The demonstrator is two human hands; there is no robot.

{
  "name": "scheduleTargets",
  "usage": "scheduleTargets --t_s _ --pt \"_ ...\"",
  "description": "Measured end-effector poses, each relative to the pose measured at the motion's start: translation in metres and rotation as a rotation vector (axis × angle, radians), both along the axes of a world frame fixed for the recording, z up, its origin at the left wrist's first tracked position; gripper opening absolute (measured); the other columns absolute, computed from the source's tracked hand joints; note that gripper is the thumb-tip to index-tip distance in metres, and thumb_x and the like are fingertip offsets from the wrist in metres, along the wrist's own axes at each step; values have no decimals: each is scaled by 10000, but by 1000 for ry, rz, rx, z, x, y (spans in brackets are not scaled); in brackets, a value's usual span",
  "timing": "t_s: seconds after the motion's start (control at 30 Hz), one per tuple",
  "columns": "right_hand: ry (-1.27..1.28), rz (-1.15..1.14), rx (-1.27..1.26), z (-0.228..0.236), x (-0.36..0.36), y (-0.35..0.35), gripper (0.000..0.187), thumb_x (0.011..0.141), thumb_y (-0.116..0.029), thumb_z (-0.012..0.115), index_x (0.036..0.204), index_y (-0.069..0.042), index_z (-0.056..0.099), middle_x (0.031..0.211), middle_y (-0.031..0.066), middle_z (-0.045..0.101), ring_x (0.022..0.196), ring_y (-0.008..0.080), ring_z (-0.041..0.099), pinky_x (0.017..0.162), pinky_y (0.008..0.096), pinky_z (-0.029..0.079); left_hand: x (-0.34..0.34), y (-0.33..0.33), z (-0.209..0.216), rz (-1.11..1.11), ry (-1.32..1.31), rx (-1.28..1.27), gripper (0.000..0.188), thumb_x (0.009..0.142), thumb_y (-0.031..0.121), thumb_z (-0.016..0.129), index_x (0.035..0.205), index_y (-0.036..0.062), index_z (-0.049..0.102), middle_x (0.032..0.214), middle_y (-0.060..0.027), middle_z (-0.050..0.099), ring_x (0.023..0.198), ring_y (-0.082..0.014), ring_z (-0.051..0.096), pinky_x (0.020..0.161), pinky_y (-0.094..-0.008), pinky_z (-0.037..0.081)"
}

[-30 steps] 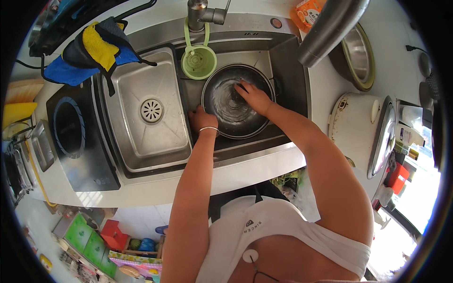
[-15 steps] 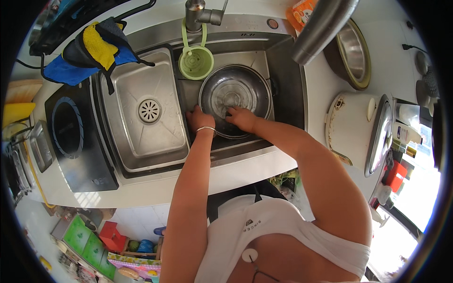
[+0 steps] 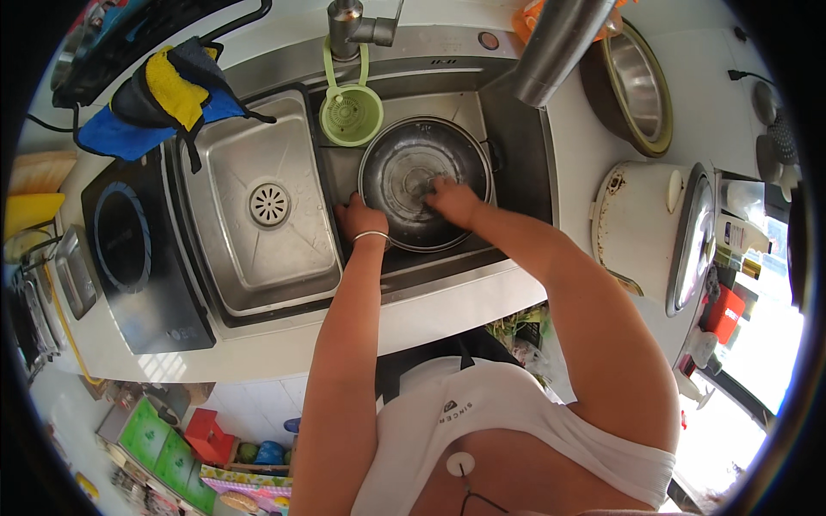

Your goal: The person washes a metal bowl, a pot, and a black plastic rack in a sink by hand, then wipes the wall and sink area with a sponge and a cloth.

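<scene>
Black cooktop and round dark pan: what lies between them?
In the head view, the steel basin and its drain lie between cooktop and pan, with the left hand beside the pan's rim.

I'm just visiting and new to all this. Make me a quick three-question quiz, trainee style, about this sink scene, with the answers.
1. Multiple choice: which hand has its fingers over the inside of the dark round pan?
A) left
B) right
C) neither
2. True or false: the light-green strainer hangs by its loop at the faucet.
3. Short answer: what is worn at the wrist of the left hand, which is at the pan's left edge?

Key:
1. B, the right hand.
2. True.
3. A pale bracelet.
</scene>
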State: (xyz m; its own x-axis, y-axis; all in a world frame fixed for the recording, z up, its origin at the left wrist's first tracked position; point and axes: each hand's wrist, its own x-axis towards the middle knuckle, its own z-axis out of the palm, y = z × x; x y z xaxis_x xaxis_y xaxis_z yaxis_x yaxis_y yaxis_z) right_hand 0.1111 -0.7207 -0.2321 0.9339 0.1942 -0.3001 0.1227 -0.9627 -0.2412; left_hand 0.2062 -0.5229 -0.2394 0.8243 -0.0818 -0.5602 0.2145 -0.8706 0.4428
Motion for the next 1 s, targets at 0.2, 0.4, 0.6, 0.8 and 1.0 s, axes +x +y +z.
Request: scheduleTargets --t_s 0.2,0.4,0.6,0.8,1.0 --pt "-3 -283 -193 -23 22 -27 196 774 -85 569 948 -42 648 1033 211 558 950 398 583 728 437 541 -6 -2 -11 -29 -116 27 385 740 27 523 1111 72 613 1139 -209 597 1096 -421 476 979 -434 391" --pt "526 -473 -64 -20 4 14 224 769 -51 585 978 -19 658 1094 242 580 990 404 599 770 447 535 -2 -2 -16 -18 23 -11 420 771 61 535 1188 105 561 1282 -256 429 1215 -434 406 1054 -447 336" --pt "133 -317 -330 -16 32 -21 164 771 -64 583 883 -30 698 975 204 625 957 357 622 785 417 536 -8 -4 -2 22 -76 -10 411 758 45 536 1167 73 568 1202 -250 518 1157 -427 451 1007 -437 383" --pt "508 -295 -64 -11 14 32 185 758 -106 589 892 -48 703 1000 201 655 938 351 637 778 442 525 3 0 -1 -42 77 36 433 769 60 544 1202 75 550 1257 -260 453 1180 -431 440 1017 -430 379" --pt "288 -513 376 -28 47 76 232 731 -77 600 944 -78 693 988 181 666 931 350 636 793 435 505 0 -12 4 -86 43 40 432 773 50 531 1205 63 540 1218 -252 505 1152 -427 460 1012 -435 377"
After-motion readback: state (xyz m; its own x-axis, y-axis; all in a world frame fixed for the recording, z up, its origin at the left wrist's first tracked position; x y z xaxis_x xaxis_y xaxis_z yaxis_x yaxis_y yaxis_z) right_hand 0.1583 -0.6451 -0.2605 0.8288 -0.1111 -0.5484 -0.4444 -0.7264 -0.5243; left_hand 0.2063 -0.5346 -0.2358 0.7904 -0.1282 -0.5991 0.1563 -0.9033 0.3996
